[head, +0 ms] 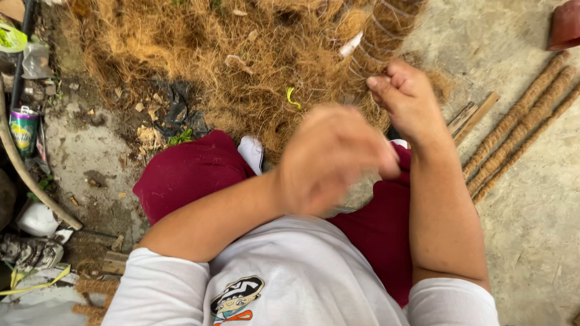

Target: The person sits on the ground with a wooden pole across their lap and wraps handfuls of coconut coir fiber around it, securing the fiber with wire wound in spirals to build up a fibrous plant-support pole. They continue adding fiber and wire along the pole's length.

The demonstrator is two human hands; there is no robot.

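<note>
Right hand [406, 99] pinches coir fibre [254, 66] — left hand [329, 160] blurred, grip unclear; 3 coir poles [519, 130] nearby.

My view: outdoor yard workshop, rough craft spot. Bare concrete ground [531, 199], big heap of brown coir fibre [241, 66], finished fibre-wrapped poles [519, 130] laid beside it, wooden sticks [474, 118], litter and drink can [24, 130] along dirt edge.

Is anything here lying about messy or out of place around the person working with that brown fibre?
Yes. Left of the fibre pile, litter lies on the dirt: a drink can, a white container and scraps of black plastic. A yellow-green bit sits in the fibre. The left hand is blurred; the right hand pinches fibre.
</note>
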